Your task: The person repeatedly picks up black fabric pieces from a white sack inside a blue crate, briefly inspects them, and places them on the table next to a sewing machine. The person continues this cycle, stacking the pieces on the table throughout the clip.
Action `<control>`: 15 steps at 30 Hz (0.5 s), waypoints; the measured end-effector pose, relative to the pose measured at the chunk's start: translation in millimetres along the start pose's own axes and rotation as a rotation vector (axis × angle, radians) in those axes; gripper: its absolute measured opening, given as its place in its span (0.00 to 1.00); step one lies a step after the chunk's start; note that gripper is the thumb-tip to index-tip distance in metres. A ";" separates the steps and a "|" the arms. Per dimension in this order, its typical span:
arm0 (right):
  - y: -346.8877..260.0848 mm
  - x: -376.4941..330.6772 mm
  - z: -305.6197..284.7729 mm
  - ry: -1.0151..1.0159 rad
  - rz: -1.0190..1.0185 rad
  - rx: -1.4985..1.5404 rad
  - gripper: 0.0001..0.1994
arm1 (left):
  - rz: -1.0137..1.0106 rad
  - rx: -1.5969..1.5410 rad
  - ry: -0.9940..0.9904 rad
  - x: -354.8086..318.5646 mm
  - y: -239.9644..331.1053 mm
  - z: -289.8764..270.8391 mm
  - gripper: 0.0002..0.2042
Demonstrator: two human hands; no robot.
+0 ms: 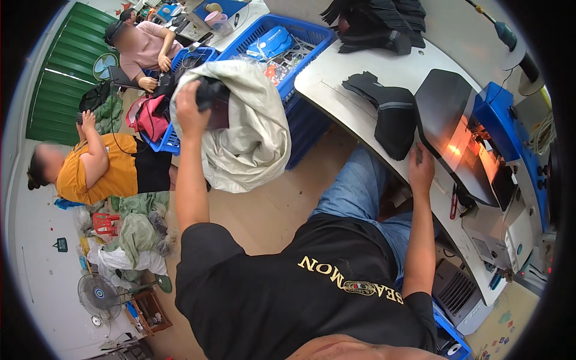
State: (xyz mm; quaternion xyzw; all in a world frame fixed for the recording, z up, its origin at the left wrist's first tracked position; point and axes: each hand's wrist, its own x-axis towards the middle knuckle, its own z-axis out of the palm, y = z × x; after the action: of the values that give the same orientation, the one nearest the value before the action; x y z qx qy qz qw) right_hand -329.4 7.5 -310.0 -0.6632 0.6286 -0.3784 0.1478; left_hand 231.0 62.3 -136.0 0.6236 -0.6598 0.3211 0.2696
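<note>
My left hand [189, 110] is raised over the open mouth of a large white woven sack [249, 141]. Its fingers are closed round a bunched black fabric piece [211, 92]; the exact shape of that piece is hidden. At the white worktable's edge rests my right hand [421, 170], its fingers apart and nothing visible in them. Just beyond its fingertips lies a curved black fabric piece [396, 123] with a grey stripe. Close by on the right stands a machine with a dark flat plate [447, 114] and an orange glow.
Stacked black fabric pieces [378, 24] lie at the table's far end. Blue crates [288, 90] with bagged items stand beyond the sack. A red-handled cutter [454, 204] sits near the table edge. Two people [99, 168] [147, 51] are at the left; a fan [99, 296] stands lower left.
</note>
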 end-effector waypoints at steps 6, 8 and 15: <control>0.5 0.5 5.6 0.005 -0.025 0.054 0.14 | -0.260 -0.005 -0.109 70.0 -75.2 10.0 0.20; 2.6 1.3 4.3 0.005 -0.022 0.032 0.14 | -0.160 0.120 0.004 84.4 -73.8 21.5 0.22; -0.6 1.1 2.6 0.019 -0.015 0.054 0.13 | -0.234 0.084 -0.139 103.6 -83.0 51.6 0.23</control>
State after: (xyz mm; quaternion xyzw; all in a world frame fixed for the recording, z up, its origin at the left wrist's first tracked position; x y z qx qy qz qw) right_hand -327.2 5.8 -311.0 -0.6599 0.6147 -0.4026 0.1567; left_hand 308.1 -45.5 -83.8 0.7278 -0.5857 0.2708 0.2323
